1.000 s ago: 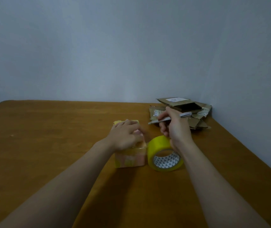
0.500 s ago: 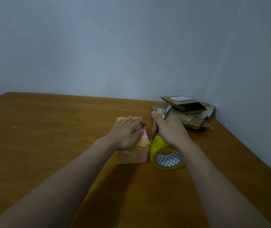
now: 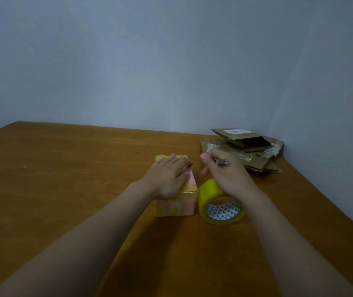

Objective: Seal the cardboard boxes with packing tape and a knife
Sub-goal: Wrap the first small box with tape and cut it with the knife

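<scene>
A small pink and yellow box (image 3: 174, 207) stands on the wooden table (image 3: 64, 179). My left hand (image 3: 168, 176) lies flat on top of the box and presses it down. A roll of yellow packing tape (image 3: 220, 203) stands on edge right next to the box's right side. My right hand (image 3: 227, 173) hovers just above the roll and grips a knife (image 3: 222, 161); only the grey end of its handle shows above the knuckles. The blade is hidden behind the hand.
A pile of flattened cardboard boxes (image 3: 244, 146) lies in the far right corner against the wall. The table's right edge runs diagonally down to the right of the tape roll.
My right hand has turned the knife from lying sideways to pointing down behind the hand, and has come down between box and tape roll. The left hand stays on the box.
</scene>
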